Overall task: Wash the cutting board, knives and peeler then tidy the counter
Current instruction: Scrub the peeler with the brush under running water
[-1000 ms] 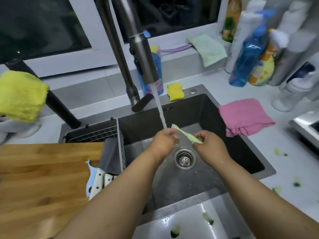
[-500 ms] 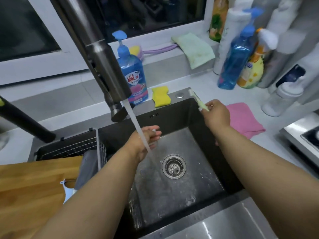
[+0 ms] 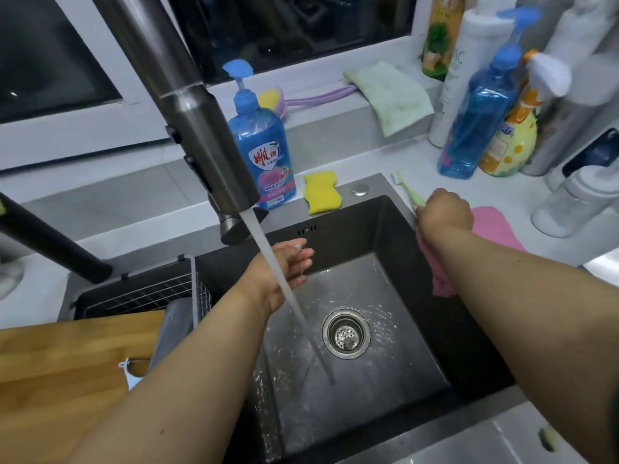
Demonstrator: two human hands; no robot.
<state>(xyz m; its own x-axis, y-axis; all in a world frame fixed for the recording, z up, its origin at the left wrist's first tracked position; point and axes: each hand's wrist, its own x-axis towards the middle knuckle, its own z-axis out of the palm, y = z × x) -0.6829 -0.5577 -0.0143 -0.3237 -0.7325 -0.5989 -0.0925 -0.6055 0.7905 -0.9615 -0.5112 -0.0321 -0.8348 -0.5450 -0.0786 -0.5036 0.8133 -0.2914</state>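
Cool, even light is falling from overhead, and the window behind is showing dark. Glare is gleaming on the wet sink floor and the tap. The bottles at right are smearing with blur, and straight lines are bowing toward the edges.

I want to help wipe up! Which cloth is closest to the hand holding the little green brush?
The pink cloth on the counter, right beside the right hand. The pale green cloth is farther off, draped over the window ledge.
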